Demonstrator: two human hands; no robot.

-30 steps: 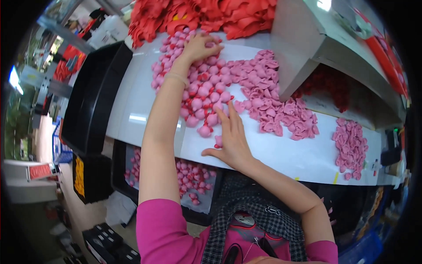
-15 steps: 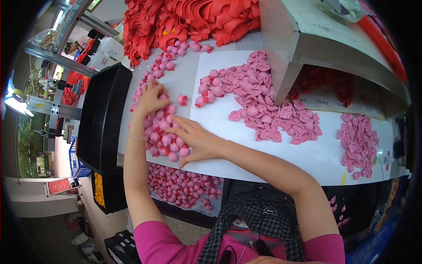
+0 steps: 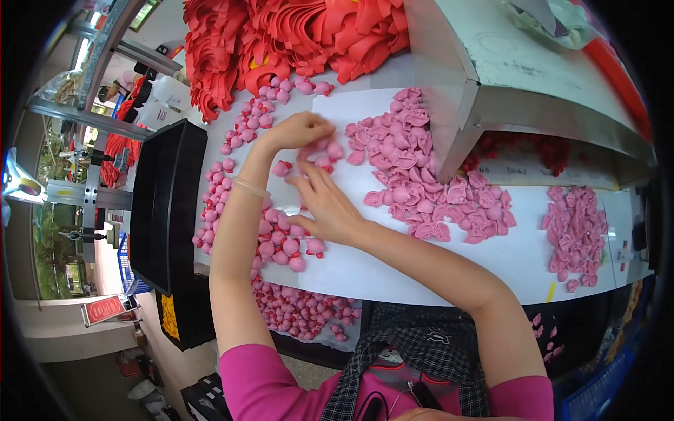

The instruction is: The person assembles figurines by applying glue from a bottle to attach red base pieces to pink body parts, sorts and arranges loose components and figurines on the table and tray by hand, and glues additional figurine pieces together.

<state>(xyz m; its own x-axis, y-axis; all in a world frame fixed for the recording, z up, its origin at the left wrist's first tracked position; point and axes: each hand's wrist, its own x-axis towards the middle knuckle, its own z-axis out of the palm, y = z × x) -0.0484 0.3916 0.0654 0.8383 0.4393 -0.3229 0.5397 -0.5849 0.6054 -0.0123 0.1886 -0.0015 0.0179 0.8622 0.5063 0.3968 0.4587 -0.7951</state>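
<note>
Small pink foam pieces lie on a white table (image 3: 393,270). A rounded heap (image 3: 274,242) sits near the left edge, and a flatter spread (image 3: 421,186) covers the middle. My left hand (image 3: 298,130) is curled around a few pink pieces (image 3: 326,151) between the two groups. Just below it, my right hand (image 3: 326,203) rests flat on the table with its fingers apart, the tips touching the same pieces. A thin bracelet (image 3: 249,186) circles my left wrist.
A big pile of red foam shapes (image 3: 281,42) fills the table's far end. A grey shelf unit (image 3: 519,91) overhangs the right side. Another pink cluster (image 3: 579,231) lies far right. A black bin (image 3: 165,203) stands left, and a tray of pink pieces (image 3: 302,312) sits under the near edge.
Both hands have moved away from the heap at the left edge, up and to the right, to loose pieces nearer the middle spread. The heap stays where it was pushed.
</note>
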